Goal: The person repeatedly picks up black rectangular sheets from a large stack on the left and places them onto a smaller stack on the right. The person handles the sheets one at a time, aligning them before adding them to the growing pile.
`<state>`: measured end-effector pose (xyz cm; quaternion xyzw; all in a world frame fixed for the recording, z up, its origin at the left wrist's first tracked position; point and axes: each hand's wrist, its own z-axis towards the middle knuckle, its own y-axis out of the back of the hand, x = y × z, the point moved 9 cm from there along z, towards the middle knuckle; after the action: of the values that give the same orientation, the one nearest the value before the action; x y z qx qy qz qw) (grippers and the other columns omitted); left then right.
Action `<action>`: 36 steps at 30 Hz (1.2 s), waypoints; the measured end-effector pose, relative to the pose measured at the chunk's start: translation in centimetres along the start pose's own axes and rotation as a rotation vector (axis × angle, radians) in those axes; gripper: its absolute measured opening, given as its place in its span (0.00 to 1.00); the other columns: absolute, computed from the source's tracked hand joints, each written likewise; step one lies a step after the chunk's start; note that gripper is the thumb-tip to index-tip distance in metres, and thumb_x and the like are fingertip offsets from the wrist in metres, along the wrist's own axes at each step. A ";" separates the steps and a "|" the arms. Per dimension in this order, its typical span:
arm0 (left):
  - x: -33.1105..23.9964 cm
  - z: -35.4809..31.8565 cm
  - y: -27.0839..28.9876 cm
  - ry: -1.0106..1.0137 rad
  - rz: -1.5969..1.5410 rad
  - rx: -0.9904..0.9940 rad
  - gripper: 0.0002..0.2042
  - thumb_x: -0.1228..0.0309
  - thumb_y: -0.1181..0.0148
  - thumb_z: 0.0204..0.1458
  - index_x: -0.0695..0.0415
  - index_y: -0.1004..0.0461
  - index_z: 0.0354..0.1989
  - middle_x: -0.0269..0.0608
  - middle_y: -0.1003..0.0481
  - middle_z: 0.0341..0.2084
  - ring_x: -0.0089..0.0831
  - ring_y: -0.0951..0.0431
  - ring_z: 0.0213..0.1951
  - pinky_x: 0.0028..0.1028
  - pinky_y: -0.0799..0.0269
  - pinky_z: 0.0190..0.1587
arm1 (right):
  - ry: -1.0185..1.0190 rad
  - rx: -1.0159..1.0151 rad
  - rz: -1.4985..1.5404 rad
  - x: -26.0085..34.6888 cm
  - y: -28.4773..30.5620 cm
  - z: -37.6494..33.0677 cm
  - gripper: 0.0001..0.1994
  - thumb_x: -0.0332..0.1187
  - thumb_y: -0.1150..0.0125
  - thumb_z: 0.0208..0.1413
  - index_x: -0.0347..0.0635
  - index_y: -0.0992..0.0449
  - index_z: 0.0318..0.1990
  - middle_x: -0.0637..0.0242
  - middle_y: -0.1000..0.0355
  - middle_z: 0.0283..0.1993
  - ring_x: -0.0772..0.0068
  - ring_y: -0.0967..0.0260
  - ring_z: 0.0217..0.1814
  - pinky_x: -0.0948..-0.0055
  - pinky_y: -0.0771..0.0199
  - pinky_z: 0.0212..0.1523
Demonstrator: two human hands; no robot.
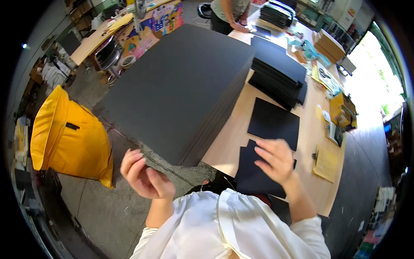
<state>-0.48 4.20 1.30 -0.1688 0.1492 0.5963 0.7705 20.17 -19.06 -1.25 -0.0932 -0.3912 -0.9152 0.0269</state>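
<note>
A tall block of stacked dark grey sheets [177,86] rises in front of me, between the yellow bag and the table. My left hand [148,177] is beside its near left corner, fingers loosely bent and apart, with nothing in it. Over the near end of the table, my right hand [276,162] has its fingers spread and holds nothing visible. Beneath that hand lie black sheets [254,175] with a stepped edge, partly covered by it; whether it touches them I cannot tell. Just beyond them is a flat black sheet [274,123].
The pale wooden table [224,140] carries piles of black pieces [278,73], a yellow clipboard [325,164], a calculator [335,134] and a yellow box [343,112]. A large yellow bag [75,138] stands at left. Another person [228,17] works at the table's far end.
</note>
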 end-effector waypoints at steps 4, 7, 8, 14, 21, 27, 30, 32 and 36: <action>-0.8 0.0 -0.1 0.013 0.006 -0.040 0.08 0.73 0.54 0.57 0.62 0.31 0.42 0.47 0.32 0.46 0.40 0.32 0.50 0.41 0.40 0.59 | 0.245 0.130 0.473 4.6 0.8 14.2 0.19 0.32 0.29 0.43 0.38 0.20 0.46 0.53 0.25 0.52 0.53 0.26 0.53 0.58 0.27 0.49; -1.7 0.1 0.5 0.007 0.056 -0.043 0.08 0.72 0.53 0.57 0.61 0.32 0.40 0.47 0.32 0.45 0.39 0.32 0.50 0.41 0.41 0.60 | 0.447 0.251 0.554 7.3 -2.0 19.0 0.19 0.34 0.29 0.45 0.42 0.20 0.47 0.55 0.27 0.55 0.51 0.32 0.61 0.53 0.33 0.60; -1.7 0.0 0.8 0.012 0.075 -0.057 0.08 0.73 0.53 0.55 0.61 0.32 0.40 0.47 0.32 0.45 0.40 0.31 0.49 0.43 0.40 0.59 | 0.492 0.302 0.581 7.6 -2.9 19.6 0.18 0.34 0.29 0.46 0.43 0.20 0.47 0.56 0.28 0.56 0.51 0.34 0.63 0.52 0.35 0.62; -1.5 0.0 1.9 0.032 0.135 -0.109 0.08 0.75 0.55 0.50 0.60 0.32 0.38 0.47 0.33 0.43 0.40 0.31 0.47 0.46 0.38 0.59 | 0.494 0.397 0.620 7.1 -5.1 20.7 0.13 0.40 0.32 0.48 0.46 0.17 0.39 0.58 0.23 0.49 0.60 0.30 0.59 0.65 0.28 0.57; -2.0 0.3 -0.1 -0.053 0.175 0.008 0.16 0.70 0.57 0.57 0.65 0.32 0.48 0.53 0.33 0.51 0.48 0.32 0.56 0.49 0.43 0.63 | 0.189 0.613 0.887 5.9 -6.3 21.6 0.12 0.33 0.30 0.47 0.40 0.17 0.40 0.50 0.24 0.49 0.53 0.30 0.59 0.60 0.34 0.62; -2.4 0.4 -3.2 -0.158 0.316 0.261 0.26 0.62 0.64 0.62 0.70 0.41 0.63 0.60 0.43 0.64 0.57 0.43 0.66 0.54 0.51 0.67 | 0.089 0.665 0.994 5.5 -7.0 22.0 0.10 0.34 0.36 0.52 0.40 0.17 0.39 0.46 0.24 0.46 0.57 0.29 0.58 0.69 0.30 0.58; -1.9 -0.1 -3.2 -0.103 0.266 0.193 0.25 0.63 0.60 0.58 0.66 0.36 0.60 0.60 0.35 0.58 0.60 0.38 0.63 0.58 0.54 0.66 | 0.071 0.658 0.998 5.3 -6.9 22.1 0.10 0.34 0.37 0.52 0.40 0.17 0.39 0.46 0.24 0.46 0.56 0.29 0.58 0.68 0.30 0.58; -1.8 -0.3 -3.5 -0.122 0.296 0.232 0.26 0.62 0.62 0.59 0.68 0.41 0.62 0.59 0.37 0.60 0.60 0.39 0.63 0.60 0.54 0.66 | 0.097 0.643 0.999 5.3 -6.7 22.2 0.11 0.32 0.32 0.49 0.38 0.17 0.39 0.46 0.24 0.46 0.53 0.28 0.57 0.63 0.31 0.60; -1.6 -0.6 -3.7 -0.128 0.339 0.291 0.29 0.60 0.64 0.61 0.68 0.47 0.65 0.57 0.40 0.62 0.60 0.41 0.64 0.61 0.53 0.65 | 0.138 0.614 1.004 5.3 -6.9 22.2 0.11 0.32 0.29 0.47 0.37 0.17 0.38 0.46 0.23 0.44 0.50 0.27 0.55 0.59 0.31 0.60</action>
<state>2.67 1.71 1.70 0.0095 0.2105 0.6989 0.6835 17.43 1.89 9.90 -0.1953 -0.5434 -0.6394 0.5076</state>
